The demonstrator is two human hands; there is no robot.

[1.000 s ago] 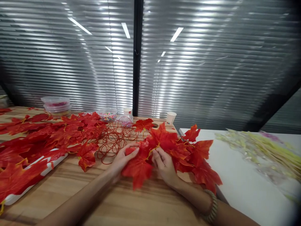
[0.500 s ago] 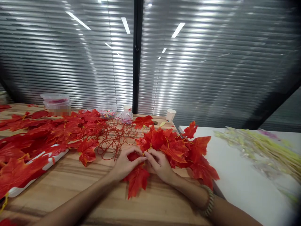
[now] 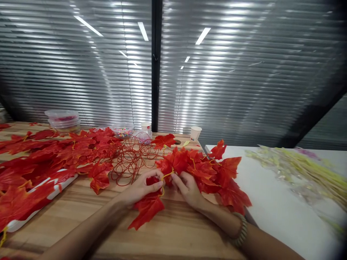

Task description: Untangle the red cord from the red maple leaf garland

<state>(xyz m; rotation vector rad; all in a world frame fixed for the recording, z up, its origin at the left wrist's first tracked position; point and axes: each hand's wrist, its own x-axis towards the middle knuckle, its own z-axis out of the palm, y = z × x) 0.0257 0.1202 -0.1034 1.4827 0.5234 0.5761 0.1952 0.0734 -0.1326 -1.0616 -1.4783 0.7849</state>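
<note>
Near the middle of the wooden table, my left hand (image 3: 143, 188) is closed on a red artificial maple leaf (image 3: 149, 210), pinching it at its yellow stem (image 3: 167, 175). The leaf's blade hangs below the fingers, and part of it shows inside the curl of the hand. My right hand (image 3: 189, 190) is closed in a pinch near the stem's far end, beside a bunch of red maple leaves (image 3: 202, 172). What lies between its fingertips is partly hidden by the fingers. A braided bracelet (image 3: 240, 230) circles the right wrist.
A tangle of red cord (image 3: 132, 159) lies behind the left hand. More red leaves (image 3: 73, 150) cover the left side, partly over a white tray (image 3: 63, 184). Plastic tubs (image 3: 63, 121) and a paper cup (image 3: 195, 133) stand behind. Yellow stems (image 3: 311, 173) lie on the white table.
My hands have moved slightly apart, the left one shifting left. The held leaf has swung left with it, and its yellow stem now shows between the hands.
</note>
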